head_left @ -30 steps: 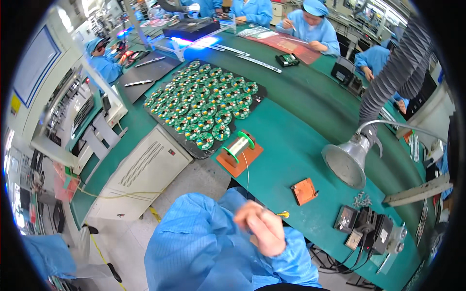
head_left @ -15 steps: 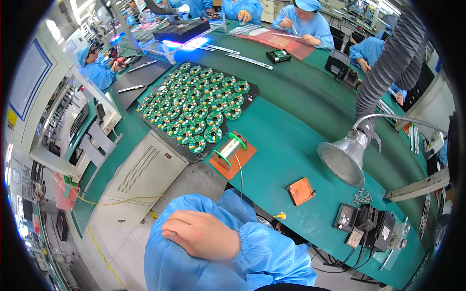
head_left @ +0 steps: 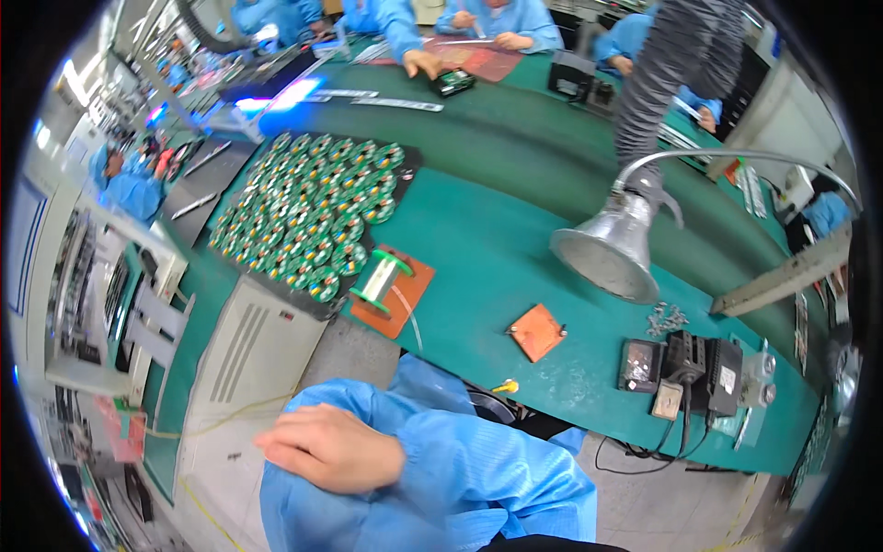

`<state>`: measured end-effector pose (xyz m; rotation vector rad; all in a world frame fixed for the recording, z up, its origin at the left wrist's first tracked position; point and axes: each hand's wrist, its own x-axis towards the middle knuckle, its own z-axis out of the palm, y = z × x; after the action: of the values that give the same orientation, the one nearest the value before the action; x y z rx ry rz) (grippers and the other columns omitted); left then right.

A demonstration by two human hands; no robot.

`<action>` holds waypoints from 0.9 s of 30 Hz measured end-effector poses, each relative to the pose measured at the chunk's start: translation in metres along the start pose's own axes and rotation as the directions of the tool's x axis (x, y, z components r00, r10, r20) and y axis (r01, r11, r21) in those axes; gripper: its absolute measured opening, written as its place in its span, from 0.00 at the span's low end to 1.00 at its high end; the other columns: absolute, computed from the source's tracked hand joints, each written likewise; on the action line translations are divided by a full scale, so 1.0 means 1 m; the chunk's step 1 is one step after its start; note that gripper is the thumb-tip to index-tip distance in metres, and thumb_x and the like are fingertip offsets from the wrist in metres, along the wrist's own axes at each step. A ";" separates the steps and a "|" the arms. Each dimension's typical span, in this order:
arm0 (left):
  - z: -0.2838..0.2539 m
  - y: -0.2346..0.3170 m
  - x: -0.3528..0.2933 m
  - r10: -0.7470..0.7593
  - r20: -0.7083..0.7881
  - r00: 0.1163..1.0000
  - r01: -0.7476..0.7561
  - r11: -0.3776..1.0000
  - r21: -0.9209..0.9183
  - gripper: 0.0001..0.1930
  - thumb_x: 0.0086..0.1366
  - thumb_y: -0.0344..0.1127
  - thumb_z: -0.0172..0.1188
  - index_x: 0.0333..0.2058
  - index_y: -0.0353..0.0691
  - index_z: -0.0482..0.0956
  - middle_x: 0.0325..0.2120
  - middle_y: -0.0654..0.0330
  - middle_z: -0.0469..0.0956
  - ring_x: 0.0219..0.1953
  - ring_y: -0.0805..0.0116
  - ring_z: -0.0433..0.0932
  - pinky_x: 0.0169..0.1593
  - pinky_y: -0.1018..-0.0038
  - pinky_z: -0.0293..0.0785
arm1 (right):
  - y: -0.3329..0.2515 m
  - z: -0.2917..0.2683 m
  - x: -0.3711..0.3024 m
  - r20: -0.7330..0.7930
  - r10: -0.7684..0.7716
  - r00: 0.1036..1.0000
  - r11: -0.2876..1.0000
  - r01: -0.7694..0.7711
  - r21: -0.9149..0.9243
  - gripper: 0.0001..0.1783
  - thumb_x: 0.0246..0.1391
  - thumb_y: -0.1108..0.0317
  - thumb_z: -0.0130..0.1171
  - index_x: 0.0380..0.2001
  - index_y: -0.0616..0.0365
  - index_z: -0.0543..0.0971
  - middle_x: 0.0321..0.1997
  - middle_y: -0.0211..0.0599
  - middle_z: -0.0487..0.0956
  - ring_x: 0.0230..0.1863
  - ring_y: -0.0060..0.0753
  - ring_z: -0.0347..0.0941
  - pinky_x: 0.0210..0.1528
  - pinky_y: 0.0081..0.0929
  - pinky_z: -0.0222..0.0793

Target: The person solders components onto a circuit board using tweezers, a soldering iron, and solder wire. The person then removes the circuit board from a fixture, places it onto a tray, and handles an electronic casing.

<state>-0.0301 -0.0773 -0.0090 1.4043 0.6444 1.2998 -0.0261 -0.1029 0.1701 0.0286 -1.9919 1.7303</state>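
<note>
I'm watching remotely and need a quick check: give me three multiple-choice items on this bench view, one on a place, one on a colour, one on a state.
1. Where is the solder spool?
A. on an orange pad beside the tray of round boards
B. under the metal funnel
C. in the visible hand

2. What colour is the bench top?
A. white
B. green
C. red

3. How is the visible hand?
A. gripping a tool
B. pressing a board
C. empty, lying on the blue sleeve

Answers: 1 A, the spool stands on the orange pad next to the tray of round boards; 2 B, the surface is green; 3 C, nothing is in its fingers, and it rests on the blue sleeve.
</note>
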 end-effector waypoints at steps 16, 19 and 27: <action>0.020 -0.072 0.005 -0.077 0.546 0.834 -0.029 0.983 0.183 0.07 0.55 0.33 0.55 0.23 0.41 0.81 0.24 0.56 0.80 0.29 0.62 0.79 0.32 0.66 0.72 | 0.027 0.011 -0.011 -0.027 -0.053 0.998 0.982 0.057 0.180 0.10 0.57 0.68 0.54 0.37 0.61 0.81 0.40 0.43 0.78 0.44 0.44 0.74 0.47 0.34 0.70; 0.014 -0.069 -0.038 -0.154 0.505 0.849 0.021 0.966 0.259 0.07 0.54 0.34 0.55 0.22 0.41 0.81 0.23 0.55 0.80 0.28 0.61 0.79 0.32 0.65 0.73 | 0.024 0.005 -0.024 -0.180 -0.177 0.968 0.981 0.188 0.045 0.17 0.57 0.66 0.58 0.48 0.63 0.76 0.49 0.47 0.75 0.49 0.47 0.73 0.53 0.35 0.67; -0.011 -0.050 -0.098 -0.467 0.251 0.848 0.318 0.827 0.464 0.09 0.53 0.34 0.53 0.22 0.41 0.81 0.22 0.54 0.81 0.27 0.58 0.80 0.30 0.62 0.74 | 0.011 -0.048 -0.156 -0.509 0.119 0.852 0.919 -0.289 -0.269 0.15 0.43 0.74 0.66 0.39 0.64 0.80 0.38 0.44 0.81 0.40 0.41 0.78 0.41 0.32 0.74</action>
<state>-0.0524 -0.1475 -0.0911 1.6744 0.9359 0.5670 0.1234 -0.1030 0.1043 -0.6978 -1.9153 1.3105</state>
